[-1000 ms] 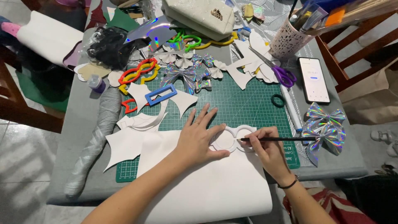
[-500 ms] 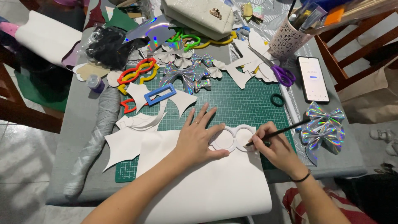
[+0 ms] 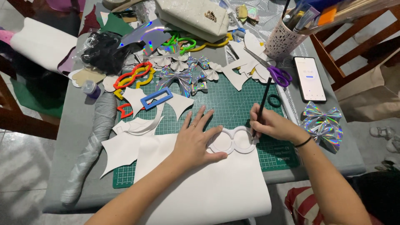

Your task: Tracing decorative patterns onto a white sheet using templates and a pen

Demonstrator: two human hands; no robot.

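A white glasses-shaped template (image 3: 233, 141) lies on a large white sheet (image 3: 208, 187), at the sheet's upper edge where it overlaps the green cutting mat (image 3: 233, 102). The left hand (image 3: 196, 139) presses flat on the sheet and the template's left ring, fingers spread and released, gripping nothing. The right hand (image 3: 273, 125) is clenched around a black pencil (image 3: 262, 104), held nearly upright with its tip at the template's right outer edge. A black band sits on the right wrist. Left of the sheet lie white bat-wing cutouts (image 3: 125, 146) and a blue rectangular frame (image 3: 156, 98); farther up are red and yellow glasses-shaped frames (image 3: 133, 75) and holographic bows (image 3: 179, 77). Purple-handled scissors (image 3: 271, 68) rest at the mat's upper right, near a pink perforated pen cup (image 3: 283, 39). A smartphone (image 3: 309, 79) lies right of the mat, with another holographic bow (image 3: 323, 123) just below it
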